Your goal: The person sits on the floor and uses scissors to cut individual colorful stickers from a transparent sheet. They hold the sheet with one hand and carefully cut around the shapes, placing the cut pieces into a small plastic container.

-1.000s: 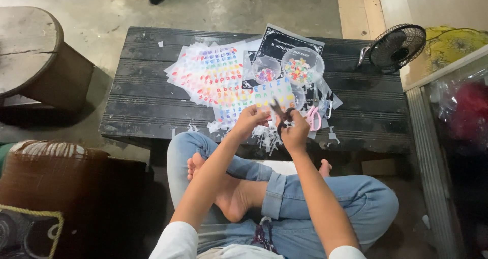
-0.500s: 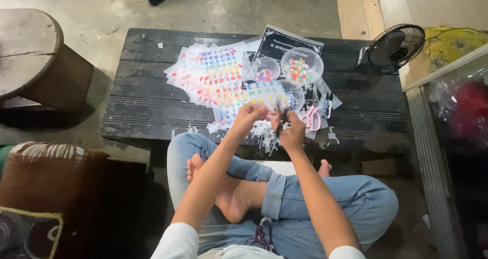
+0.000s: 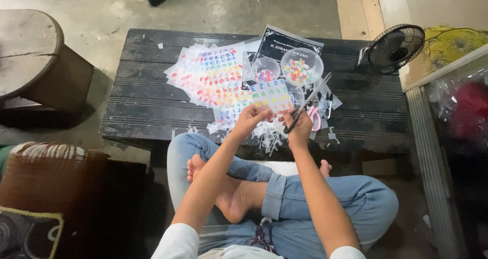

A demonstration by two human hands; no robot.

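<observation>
I sit cross-legged in front of a low dark wooden table (image 3: 147, 91). My left hand (image 3: 249, 119) pinches the near edge of a clear sheet of colourful letter and number stickers (image 3: 269, 94). My right hand (image 3: 299, 129) grips black scissors (image 3: 310, 100), whose blades point up and to the right over the table. A pile of white paper offcuts (image 3: 267, 134) lies at the table's near edge between my hands. More sticker sheets (image 3: 213, 76) are spread over the table's middle.
Two clear round bowls, one small (image 3: 265, 68) and one larger (image 3: 301, 66), hold coloured pieces. A black printed card (image 3: 287, 41) lies behind them. A small black fan (image 3: 394, 45) stands at the table's right end. A round wooden stool (image 3: 35, 56) stands left.
The scissors have swung from pointing down at the sheet to pointing up and right. My left hand still holds the sticker sheet.
</observation>
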